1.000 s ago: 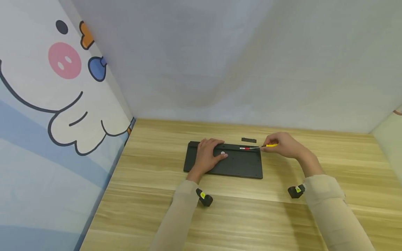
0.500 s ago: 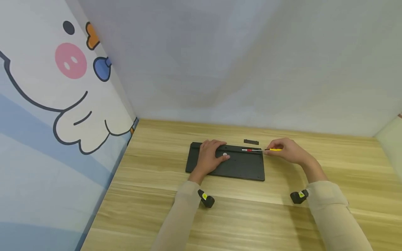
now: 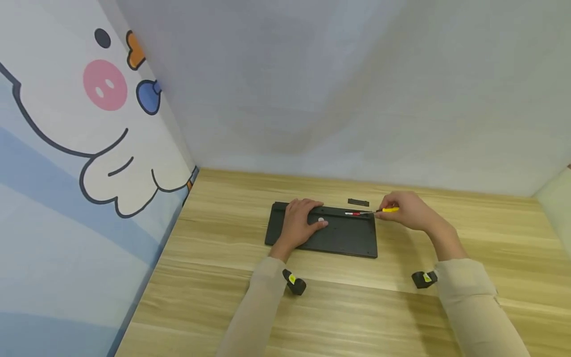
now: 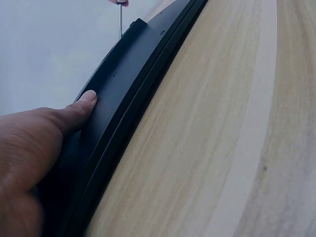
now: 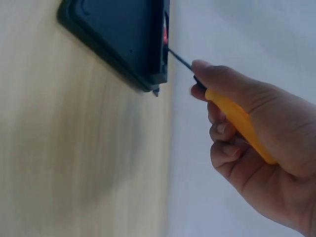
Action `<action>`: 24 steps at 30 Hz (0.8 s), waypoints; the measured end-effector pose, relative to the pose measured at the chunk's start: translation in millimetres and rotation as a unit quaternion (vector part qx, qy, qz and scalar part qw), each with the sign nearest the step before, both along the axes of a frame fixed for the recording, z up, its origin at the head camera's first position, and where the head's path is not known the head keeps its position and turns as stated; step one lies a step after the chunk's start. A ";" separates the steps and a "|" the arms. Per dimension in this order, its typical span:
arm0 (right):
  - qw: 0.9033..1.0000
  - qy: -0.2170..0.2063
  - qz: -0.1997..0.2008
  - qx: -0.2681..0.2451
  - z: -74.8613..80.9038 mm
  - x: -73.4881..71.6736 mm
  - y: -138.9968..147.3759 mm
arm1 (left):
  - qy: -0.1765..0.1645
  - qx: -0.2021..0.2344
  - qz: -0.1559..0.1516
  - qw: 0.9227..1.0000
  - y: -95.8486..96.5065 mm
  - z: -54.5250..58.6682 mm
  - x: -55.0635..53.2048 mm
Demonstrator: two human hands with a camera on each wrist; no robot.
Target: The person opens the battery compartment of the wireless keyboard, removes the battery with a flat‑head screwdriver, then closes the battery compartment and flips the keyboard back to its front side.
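The left hand (image 3: 296, 227), fingers spread, rests on the black keyboard (image 3: 341, 239) on the table (image 3: 343, 317), while the right hand (image 3: 409, 211) grips a screwdriver (image 3: 390, 209) in curled fingers, its tip at the battery (image 3: 351, 213) near the cover (image 3: 359, 202).

The bench (image 3: 339, 307) is wood-grained. On it lie an upside-down black keyboard (image 3: 343, 238) and, just beyond, a battery cover (image 3: 359, 202).
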State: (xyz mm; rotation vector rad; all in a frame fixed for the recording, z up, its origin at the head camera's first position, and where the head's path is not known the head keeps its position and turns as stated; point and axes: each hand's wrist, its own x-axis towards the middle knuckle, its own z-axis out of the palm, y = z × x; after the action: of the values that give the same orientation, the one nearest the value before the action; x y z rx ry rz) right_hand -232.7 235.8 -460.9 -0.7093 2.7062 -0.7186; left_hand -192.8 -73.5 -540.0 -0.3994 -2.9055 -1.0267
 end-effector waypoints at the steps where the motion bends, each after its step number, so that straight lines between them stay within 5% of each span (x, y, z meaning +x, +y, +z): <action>1: 1.000 0.006 0.006 0.007 2.9 -0.4 -2.1 | -0.001 0.000 0.000 1.000 0.4 0.0 0.0; 13: 0.998 0.017 0.047 0.044 19.7 -7.0 -16.6 | 0.005 0.002 -0.004 1.000 -1.2 -3.3 -1.9; 24: 0.997 -0.077 0.000 -0.030 -4.6 -11.6 9.9 | 0.010 0.004 -0.006 1.000 1.0 -3.1 -2.1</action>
State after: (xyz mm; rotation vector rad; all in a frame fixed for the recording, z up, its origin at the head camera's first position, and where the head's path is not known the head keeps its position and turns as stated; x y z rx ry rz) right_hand -244.3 245.6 -465.5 -0.6399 2.5557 -0.8228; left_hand -194.9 -72.5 -543.1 -0.4250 -2.8839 -1.0310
